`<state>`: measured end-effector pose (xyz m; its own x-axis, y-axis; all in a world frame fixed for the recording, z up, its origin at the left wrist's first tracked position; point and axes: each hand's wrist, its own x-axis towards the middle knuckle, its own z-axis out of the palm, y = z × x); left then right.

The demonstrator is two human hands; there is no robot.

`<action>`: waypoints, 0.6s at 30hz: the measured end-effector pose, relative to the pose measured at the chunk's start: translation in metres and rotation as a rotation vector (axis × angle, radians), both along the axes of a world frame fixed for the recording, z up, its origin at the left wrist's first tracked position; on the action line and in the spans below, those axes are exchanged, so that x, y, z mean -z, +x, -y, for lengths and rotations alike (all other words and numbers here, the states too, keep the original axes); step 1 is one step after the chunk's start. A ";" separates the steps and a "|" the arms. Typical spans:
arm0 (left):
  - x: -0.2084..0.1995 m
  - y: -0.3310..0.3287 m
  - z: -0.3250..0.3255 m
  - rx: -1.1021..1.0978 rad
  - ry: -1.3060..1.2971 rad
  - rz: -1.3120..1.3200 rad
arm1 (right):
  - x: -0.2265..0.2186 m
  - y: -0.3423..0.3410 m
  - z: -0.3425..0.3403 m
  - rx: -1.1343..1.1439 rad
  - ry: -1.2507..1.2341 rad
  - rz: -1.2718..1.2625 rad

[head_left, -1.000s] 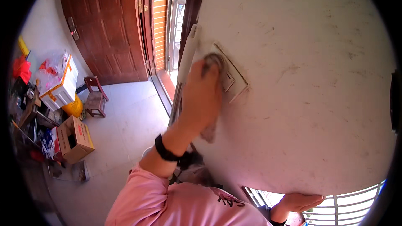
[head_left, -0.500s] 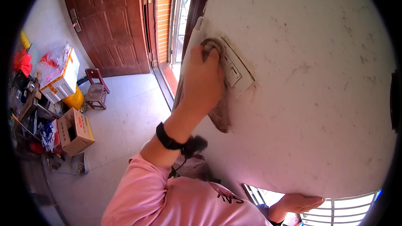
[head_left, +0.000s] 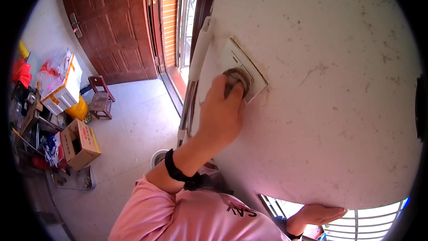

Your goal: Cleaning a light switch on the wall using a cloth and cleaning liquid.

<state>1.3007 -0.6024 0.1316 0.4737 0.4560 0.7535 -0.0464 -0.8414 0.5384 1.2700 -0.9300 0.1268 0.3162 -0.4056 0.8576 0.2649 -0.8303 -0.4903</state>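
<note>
My left hand [head_left: 220, 116] presses a bunched brown-grey cloth [head_left: 241, 76] against the lower part of a white switch plate [head_left: 236, 58] on the wall. Its fingers are closed round the cloth, and the palm hides some of it. Dark grime lines the plate's edges. At the lower right, my right hand [head_left: 316, 214] rests with straight fingers along the wall's lower edge, beside a barred window [head_left: 356, 223]; nothing shows in it. A black band [head_left: 174, 165] is round my left wrist.
A pole with a white handle [head_left: 203, 44] leans beside the plate, near a white bucket [head_left: 158, 157]. On the left are a brown door [head_left: 104, 27], a small wooden chair [head_left: 102, 98], a cardboard box [head_left: 80, 145] and a white foam box [head_left: 67, 89]. Dark spots mark the wall [head_left: 321, 120].
My left hand has slid the cloth down the plate, baring its upper part. The cloth's hanging end is out of sight, and the pole shows more. My right hand stays in place.
</note>
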 end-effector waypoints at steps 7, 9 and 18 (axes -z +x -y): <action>-0.015 0.005 -0.010 0.010 -0.058 0.094 | -0.005 -0.001 -0.016 0.405 -0.521 0.031; -0.009 0.000 0.005 -0.038 -0.016 0.026 | -0.006 0.000 -0.019 0.374 -0.475 0.014; -0.009 0.001 -0.006 0.030 -0.086 0.106 | 0.000 0.004 -0.018 0.263 -0.382 0.096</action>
